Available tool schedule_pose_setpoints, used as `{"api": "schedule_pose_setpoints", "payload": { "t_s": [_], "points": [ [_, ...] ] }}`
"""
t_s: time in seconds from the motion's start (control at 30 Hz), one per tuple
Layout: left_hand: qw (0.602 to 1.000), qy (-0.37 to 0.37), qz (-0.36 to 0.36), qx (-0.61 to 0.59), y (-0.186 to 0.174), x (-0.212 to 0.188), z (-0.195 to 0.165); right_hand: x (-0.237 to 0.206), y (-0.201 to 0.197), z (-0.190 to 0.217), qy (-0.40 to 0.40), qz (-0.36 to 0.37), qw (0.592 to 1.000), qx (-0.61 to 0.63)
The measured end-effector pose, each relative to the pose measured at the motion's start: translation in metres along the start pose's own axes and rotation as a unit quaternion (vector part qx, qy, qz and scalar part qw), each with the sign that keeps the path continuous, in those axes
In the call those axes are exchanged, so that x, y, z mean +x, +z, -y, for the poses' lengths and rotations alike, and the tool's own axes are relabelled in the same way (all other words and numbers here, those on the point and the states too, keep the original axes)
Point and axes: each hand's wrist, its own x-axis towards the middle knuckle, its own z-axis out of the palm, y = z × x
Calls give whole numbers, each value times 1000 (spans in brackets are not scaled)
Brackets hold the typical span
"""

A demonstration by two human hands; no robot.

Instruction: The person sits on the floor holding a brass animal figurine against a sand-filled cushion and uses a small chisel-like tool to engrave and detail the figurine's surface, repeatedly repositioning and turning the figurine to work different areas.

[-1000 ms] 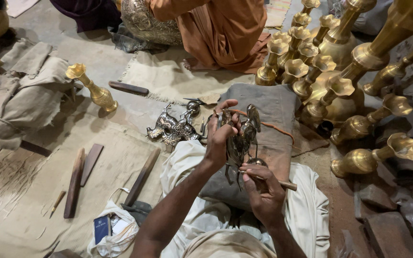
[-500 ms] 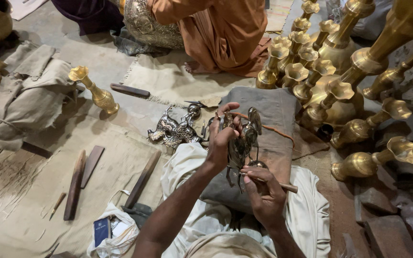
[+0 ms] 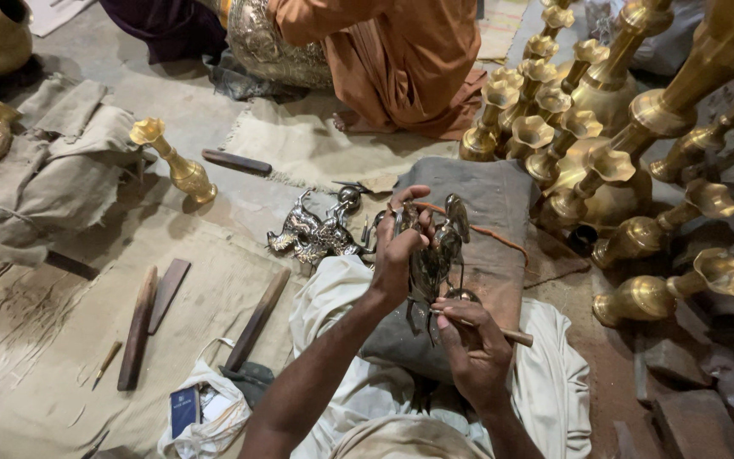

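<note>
My left hand [image 3: 401, 246] grips a dark metal bird-shaped figure [image 3: 437, 255] and holds it upright over a grey cushion [image 3: 494, 212] on my lap. My right hand [image 3: 469, 340] sits just below it, closed on a thin wooden-handled tool [image 3: 503, 333] whose tip touches the figure's lower part. White cloth [image 3: 545, 374] covers my legs under the cushion.
More silvery metal figures [image 3: 312, 234] lie on the floor left of the cushion. Many brass vases and stands [image 3: 588, 144] crowd the right side. A single brass vase [image 3: 172, 161] stands at left. Wooden sticks [image 3: 142, 323] lie on burlap. A person in orange cloth [image 3: 392, 51] sits ahead.
Both hands stay on the figure and the tool; the hands shifted only slightly, and the view moved a little.
</note>
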Motion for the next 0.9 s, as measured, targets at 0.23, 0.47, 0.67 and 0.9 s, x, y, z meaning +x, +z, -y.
{"api": "schedule_pose_setpoints", "payload": {
  "t_s": [0.23,0.47,0.67,0.9],
  "points": [
    [1000,-3,-6,-4,0,-1,2,-1,-2,5,2,5,1000,-10],
    [1000,0,-5,-18,3,-2,-2,0,-1,6,-16,5,1000,-21],
    [1000,-7,-7,-13,4,-8,-5,0,-3,12,-1,7,999,-33],
    [998,32,-15,-58,16,-8,-7,10,-10,25,-33,-2,997,-65]
  ]
}}
